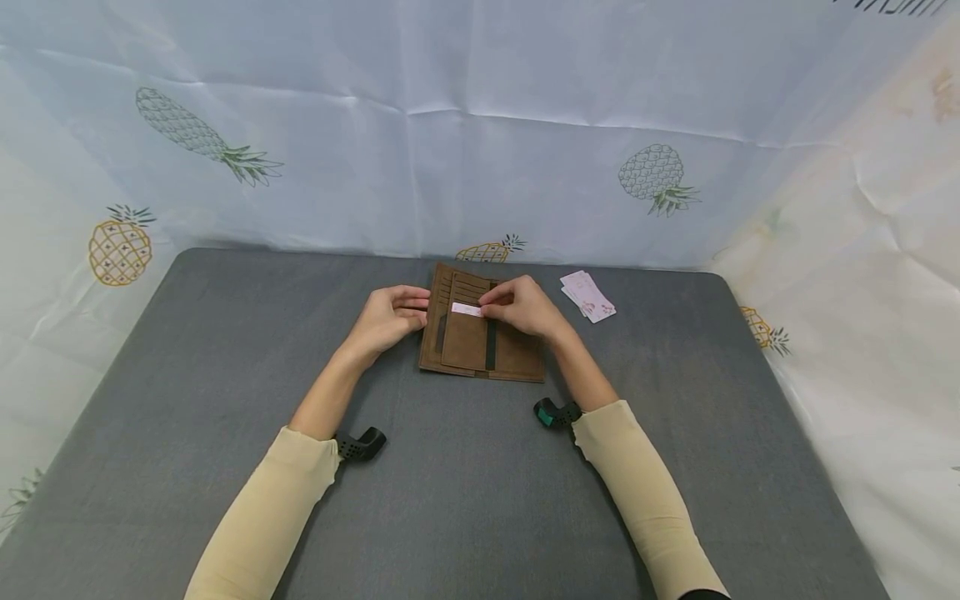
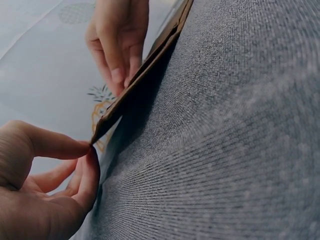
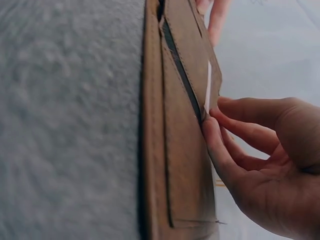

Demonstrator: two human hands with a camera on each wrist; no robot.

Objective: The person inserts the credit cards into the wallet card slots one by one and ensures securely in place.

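A brown wallet [image 1: 465,342] lies unfolded at the far middle of the table, with card slots in its inner panel. My left hand [image 1: 386,321] pinches the wallet's left edge between thumb and fingers, lifting it slightly off the cloth, as the left wrist view shows. A pale pink card [image 1: 467,309] sticks partly out of a slot; its lower part is hidden inside. My right hand [image 1: 521,304] pinches the card's right end at the slot. In the right wrist view, the card [image 3: 208,85] shows as a thin white edge beside the fingertips.
Several pink patterned cards [image 1: 590,297] lie in a loose stack right of the wallet. The grey table [image 1: 465,492] ends at a pineapple-print curtain [image 1: 450,183]. Each wrist carries a black band, the left band [image 1: 362,445] and the right band [image 1: 557,413].
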